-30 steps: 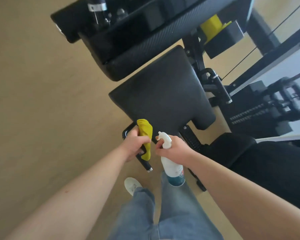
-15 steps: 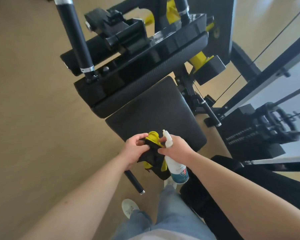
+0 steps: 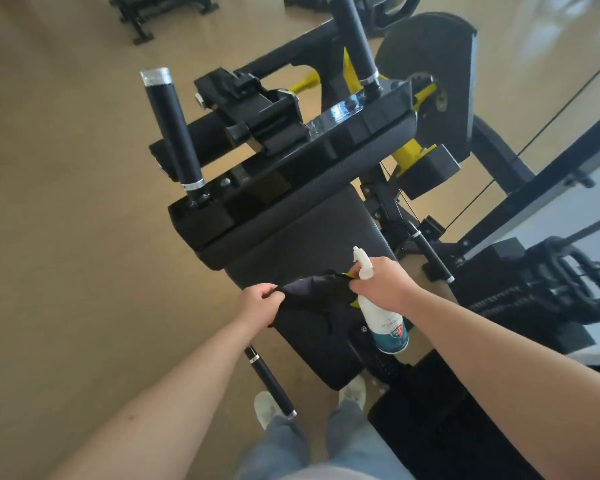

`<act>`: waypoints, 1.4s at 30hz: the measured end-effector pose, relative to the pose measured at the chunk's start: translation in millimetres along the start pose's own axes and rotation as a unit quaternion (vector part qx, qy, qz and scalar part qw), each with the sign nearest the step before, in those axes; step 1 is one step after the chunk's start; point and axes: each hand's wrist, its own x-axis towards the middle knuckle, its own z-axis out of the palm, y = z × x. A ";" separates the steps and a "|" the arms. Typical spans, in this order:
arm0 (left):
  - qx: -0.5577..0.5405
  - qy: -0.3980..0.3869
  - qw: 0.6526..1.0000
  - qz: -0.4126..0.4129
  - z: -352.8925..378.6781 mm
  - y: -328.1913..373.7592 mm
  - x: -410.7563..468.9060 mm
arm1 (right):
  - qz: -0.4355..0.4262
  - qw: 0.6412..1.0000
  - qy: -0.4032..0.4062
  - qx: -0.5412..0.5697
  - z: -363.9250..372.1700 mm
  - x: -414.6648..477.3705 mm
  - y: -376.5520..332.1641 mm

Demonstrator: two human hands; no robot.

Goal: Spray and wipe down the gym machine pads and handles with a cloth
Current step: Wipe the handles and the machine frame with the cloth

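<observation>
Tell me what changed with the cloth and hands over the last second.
The left hand lifted the cloth off the low handle it was wrapped around. The right hand took hold of the cloth's other end, and together they spread it open over the seat pad, dark side showing. The view also tilted up the machine. Unchanged: the right hand keeps hold of the spray bottle.

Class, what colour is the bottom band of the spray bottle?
Teal-blue, below a white body; the spray bottle shows best in the head view.
</observation>
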 end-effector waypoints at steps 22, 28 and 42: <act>-0.251 -0.178 0.939 0.153 -43.0 -22.5 -13.9 | 0.007 0.999 0.032 -0.008 30.0 -28.2 -95.8; -0.345 -0.108 0.931 0.052 -50.9 -51.2 13.2 | -0.021 1.000 0.000 0.021 50.9 -37.1 -104.9; -0.567 -0.029 0.817 -0.102 -44.3 -31.1 35.4 | -0.153 0.986 0.068 -0.019 62.9 -61.3 -140.3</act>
